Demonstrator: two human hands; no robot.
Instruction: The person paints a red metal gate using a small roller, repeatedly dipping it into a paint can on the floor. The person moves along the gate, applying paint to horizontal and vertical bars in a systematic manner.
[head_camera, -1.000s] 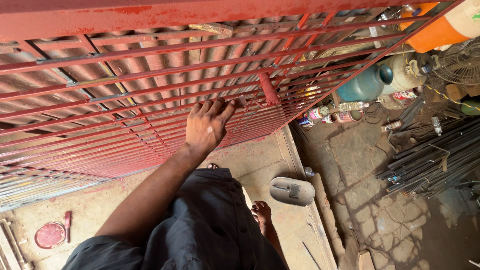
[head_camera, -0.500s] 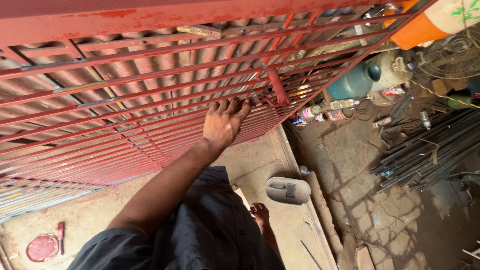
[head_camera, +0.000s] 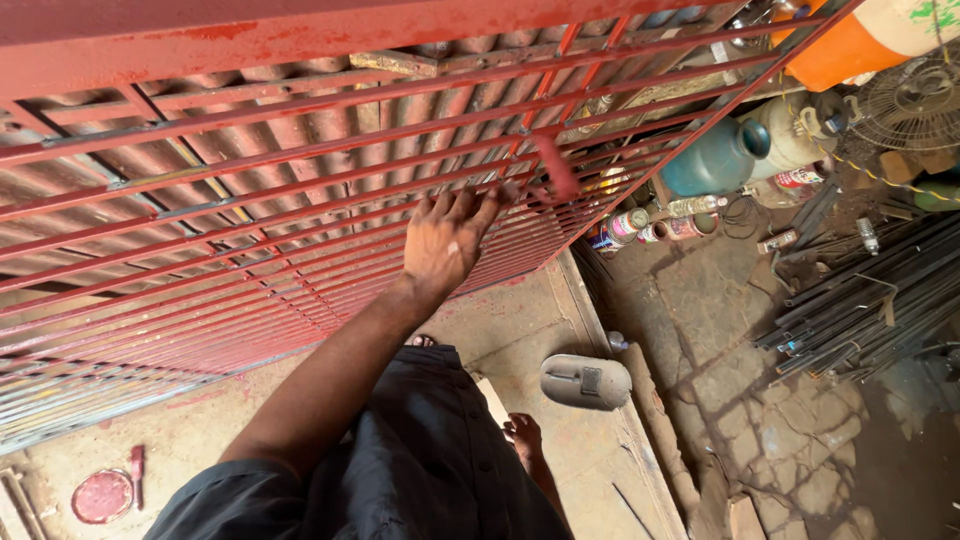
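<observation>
My left hand (head_camera: 443, 243) reaches up against a red-painted metal grille gate (head_camera: 250, 190) that leans in front of corrugated sheeting. Its fingers pinch the handle of a red-coated paintbrush (head_camera: 555, 168), which is blurred and lies across the bars near the gate's right end. My arm runs down to my dark clothing at the bottom. The right hand is out of view. One bare foot (head_camera: 525, 440) shows on the concrete below.
A grey welding mask (head_camera: 585, 380) lies on the floor by my foot. Paint cans (head_camera: 628, 226), a teal jerrycan (head_camera: 715, 155), an orange barrel (head_camera: 860, 45) and a fan (head_camera: 912, 100) stand at right. Steel rods (head_camera: 870, 300) are piled there. A red lid (head_camera: 100, 495) sits bottom left.
My hand has slid a little right and upward along the bars, carrying the brush with it. The view has shifted slightly as well.
</observation>
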